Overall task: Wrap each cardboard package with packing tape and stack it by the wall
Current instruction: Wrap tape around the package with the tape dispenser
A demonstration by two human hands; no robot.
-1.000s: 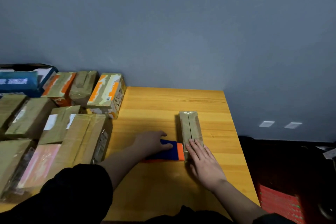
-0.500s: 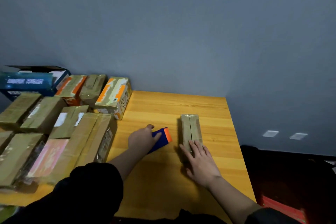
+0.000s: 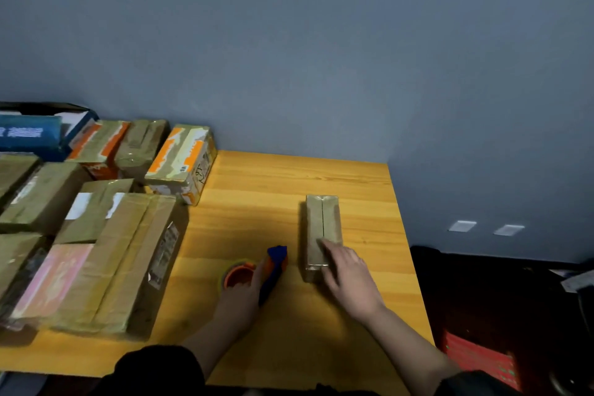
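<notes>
Head camera looks down at a wooden table (image 3: 289,196). Left hand (image 3: 239,297) grips the blue tape gun (image 3: 273,270), fingers curled round it. Just right of that grip lies the long cardboard package (image 3: 321,222). Right hand (image 3: 350,280) rests on its near end, fingers straight. Taped boxes (image 3: 106,254) sit far left.

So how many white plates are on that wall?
2: left plate, low, right of the table; right plate beside it. Others may be out of view.
</notes>
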